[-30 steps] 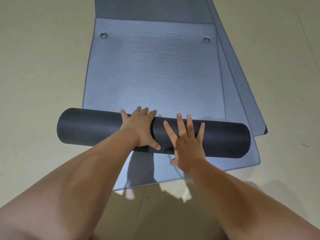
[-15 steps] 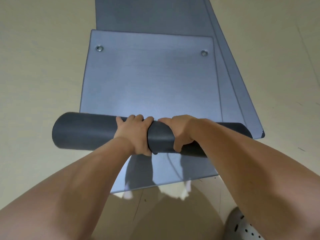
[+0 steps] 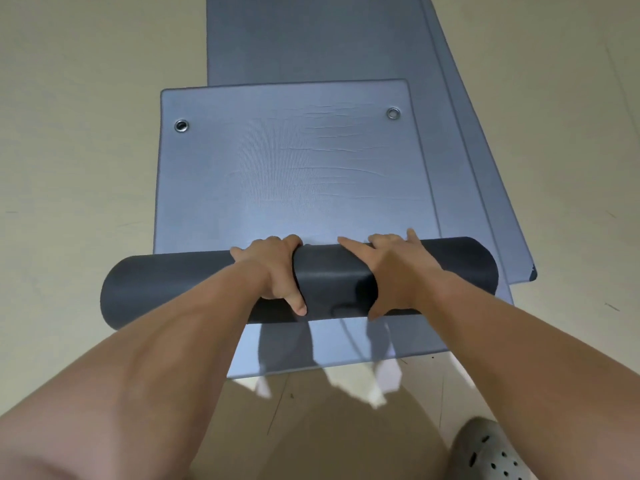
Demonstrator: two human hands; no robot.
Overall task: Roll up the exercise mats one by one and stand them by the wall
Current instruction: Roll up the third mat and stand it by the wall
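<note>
Left hand (image 3: pixel 277 271) and right hand (image 3: pixel 394 275) grip the mat roll (image 3: pixel 332 282) in the centre of the frame.
Fingers curl over its top and thumbs press its near side, both near the middle. Its left end sticks out past the unrolled part (image 3: pixel 294 174), so I think it may wind crooked into a cone, or drag the lower mats (image 3: pixel 311 39).

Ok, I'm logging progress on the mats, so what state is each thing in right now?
top mat: partly rolled, far end flat
roll: lying across the top mat, held by both hands
lower mats: unrolled, flat
left hand: grips the roll
right hand: grips the roll, fingers over its top
</note>
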